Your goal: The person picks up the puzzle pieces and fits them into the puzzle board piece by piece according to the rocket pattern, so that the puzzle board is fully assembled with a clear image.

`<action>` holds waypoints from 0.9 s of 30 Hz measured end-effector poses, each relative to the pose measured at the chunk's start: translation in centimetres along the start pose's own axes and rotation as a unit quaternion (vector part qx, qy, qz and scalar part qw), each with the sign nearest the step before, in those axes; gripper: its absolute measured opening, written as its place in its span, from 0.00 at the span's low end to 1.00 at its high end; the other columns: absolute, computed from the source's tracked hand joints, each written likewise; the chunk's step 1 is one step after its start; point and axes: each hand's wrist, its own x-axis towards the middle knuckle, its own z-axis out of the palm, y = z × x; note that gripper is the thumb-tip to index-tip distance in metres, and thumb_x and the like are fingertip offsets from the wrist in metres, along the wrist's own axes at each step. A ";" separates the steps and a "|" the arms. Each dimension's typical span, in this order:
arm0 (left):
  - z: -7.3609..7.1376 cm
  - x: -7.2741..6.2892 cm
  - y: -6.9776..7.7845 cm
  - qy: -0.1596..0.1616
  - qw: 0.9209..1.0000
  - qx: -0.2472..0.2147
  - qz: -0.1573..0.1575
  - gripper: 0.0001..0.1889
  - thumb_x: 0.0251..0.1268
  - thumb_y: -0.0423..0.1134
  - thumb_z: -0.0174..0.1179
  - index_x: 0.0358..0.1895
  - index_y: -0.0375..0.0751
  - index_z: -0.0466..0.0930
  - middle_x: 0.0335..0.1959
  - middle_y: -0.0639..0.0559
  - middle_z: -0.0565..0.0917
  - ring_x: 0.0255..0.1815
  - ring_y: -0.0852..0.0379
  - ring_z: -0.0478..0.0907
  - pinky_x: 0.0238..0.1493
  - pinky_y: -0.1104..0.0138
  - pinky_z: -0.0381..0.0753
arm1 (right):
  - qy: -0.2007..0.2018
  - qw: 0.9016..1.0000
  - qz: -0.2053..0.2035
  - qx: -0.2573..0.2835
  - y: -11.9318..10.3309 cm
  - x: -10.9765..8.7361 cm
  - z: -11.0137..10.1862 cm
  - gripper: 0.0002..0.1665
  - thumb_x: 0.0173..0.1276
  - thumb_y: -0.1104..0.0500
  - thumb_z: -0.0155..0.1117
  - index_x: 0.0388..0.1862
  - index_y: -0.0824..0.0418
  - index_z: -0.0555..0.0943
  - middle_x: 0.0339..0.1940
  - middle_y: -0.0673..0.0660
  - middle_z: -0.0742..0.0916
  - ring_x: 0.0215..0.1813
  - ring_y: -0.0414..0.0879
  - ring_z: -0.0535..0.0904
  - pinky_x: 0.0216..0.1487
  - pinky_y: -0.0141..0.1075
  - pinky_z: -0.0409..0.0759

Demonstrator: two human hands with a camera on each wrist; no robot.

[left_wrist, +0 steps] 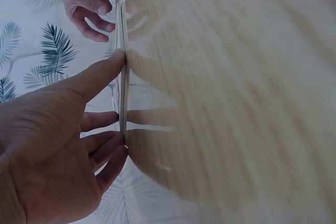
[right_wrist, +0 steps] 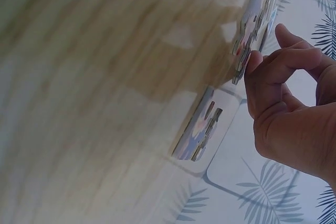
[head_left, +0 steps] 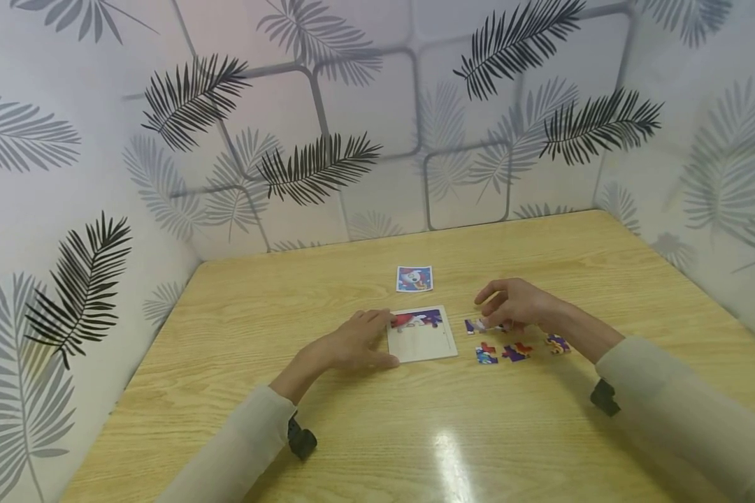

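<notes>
Lying on the desk [head_left: 352, 426], the puzzle board [head_left: 423, 346] sits just right of your left hand [head_left: 352, 341], with a strip of fitted pieces [head_left: 420, 318] in red, white and purple along its far side and bare pale wood nearer you. Your left hand rests with its fingers extended at the board's left edge, the thumb by the near corner and the fingertips by the far one. To the board's right, your right hand [head_left: 517, 304] has bent fingers touching the far row of loose pieces [head_left: 470, 326]; you cannot tell whether it grips one. Nearer you lie a red-and-blue piece [head_left: 486, 354], a purple-and-red cluster [head_left: 516, 351] and, farther right, a purple-and-orange piece [head_left: 557, 344]. Beyond the board lies a square picture card [head_left: 414, 279]. A leaf-patterned wall [head_left: 371, 105] stands behind the desk.
</notes>
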 end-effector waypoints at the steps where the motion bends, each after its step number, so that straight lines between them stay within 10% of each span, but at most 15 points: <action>1: 0.0 0.0 0.0 0.000 1.000 0.001 0.001 0.44 0.65 0.56 0.65 0.78 0.45 0.55 0.79 0.44 0.58 0.79 0.42 0.54 0.77 0.49 0.57 | 0.001 1.000 0.001 -0.001 0.0 0.0 0.0 0.29 0.66 0.63 0.69 0.64 0.68 0.71 0.51 0.64 0.81 0.27 0.44 0.73 0.24 0.33 0.69; 27: -0.1 0.1 -0.2 0.005 1.000 0.011 0.008 0.43 0.65 0.56 0.64 0.78 0.46 0.56 0.79 0.42 0.60 0.78 0.41 0.56 0.77 0.49 0.58 | 0.032 0.997 -0.013 -0.063 -0.5 0.1 1.5 0.17 0.61 0.67 0.71 0.48 0.69 0.79 0.44 0.61 0.80 0.20 0.40 0.66 0.19 0.30 0.67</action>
